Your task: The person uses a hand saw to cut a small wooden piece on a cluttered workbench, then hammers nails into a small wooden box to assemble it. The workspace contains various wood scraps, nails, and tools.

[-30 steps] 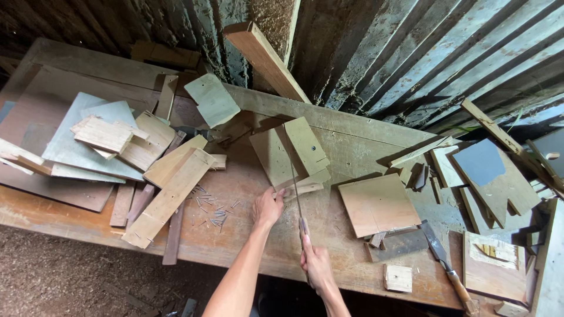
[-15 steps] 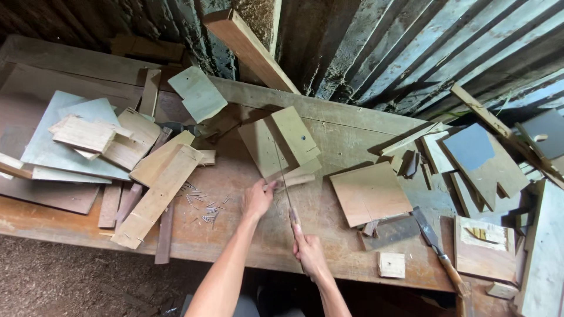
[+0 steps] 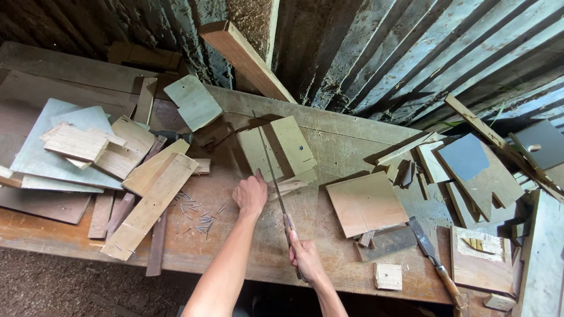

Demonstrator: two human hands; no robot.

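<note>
Wooden workbench (image 3: 352,144), right hand (image 3: 305,258) clamped on handsaw (image 3: 276,188) handle, left hand (image 3: 251,194) pressed on pale board (image 3: 276,151)

Both bare arms reach forward over the workbench (image 3: 329,147). The left hand (image 3: 251,194) lies farther in, knuckles up, fingers bent and pressing down. The right hand (image 3: 304,256) sits near the workbench's front edge, curled into a tight fist.

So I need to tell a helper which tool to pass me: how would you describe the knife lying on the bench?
On the long wooden workbench, look right of the person's right hand, past the square tan board. The wooden-handled knife lies by the front edge, the only metal blade among flat offcuts.
</note>
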